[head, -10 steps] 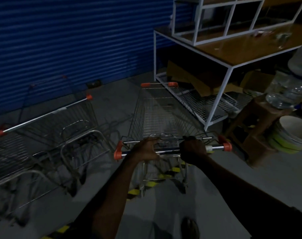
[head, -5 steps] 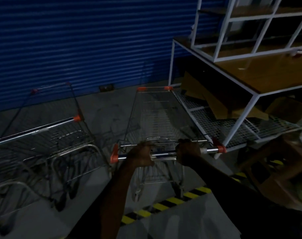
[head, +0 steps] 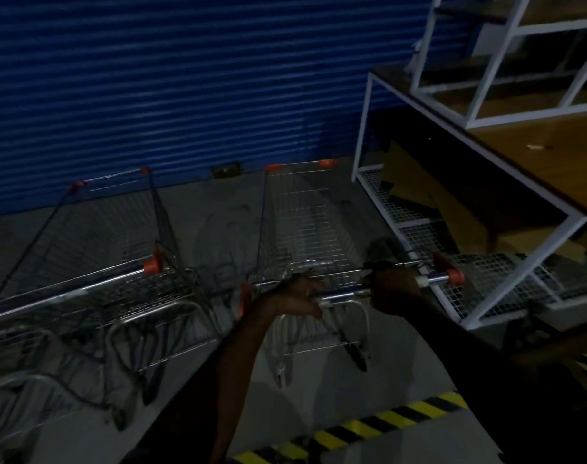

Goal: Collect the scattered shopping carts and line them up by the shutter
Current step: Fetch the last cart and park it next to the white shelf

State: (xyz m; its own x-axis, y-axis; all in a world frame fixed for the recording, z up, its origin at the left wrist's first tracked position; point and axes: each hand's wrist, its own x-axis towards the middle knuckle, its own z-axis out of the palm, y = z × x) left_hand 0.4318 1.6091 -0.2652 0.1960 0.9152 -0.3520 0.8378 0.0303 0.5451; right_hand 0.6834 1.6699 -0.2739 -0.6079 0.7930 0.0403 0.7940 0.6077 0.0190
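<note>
No lettering, brand, number or label can be read; the light is dim. One marking is noted: a yellow-and-black hazard stripe (head: pixel 369 426) on the floor (head: pixel 402 373) at 5 o'clock. A small dark plate (head: pixel 226 170) at the foot of the shutter (head: pixel 185 78), 11 o'clock, is too dim to be read.

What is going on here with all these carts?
A person holds the handle of a shopping cart, with the left hand and the right hand both gripping the bar. The cart's nose points at the blue shutter, and a white metal rack is close on its right. To its left another cart stands parked, also facing the shutter.
</note>
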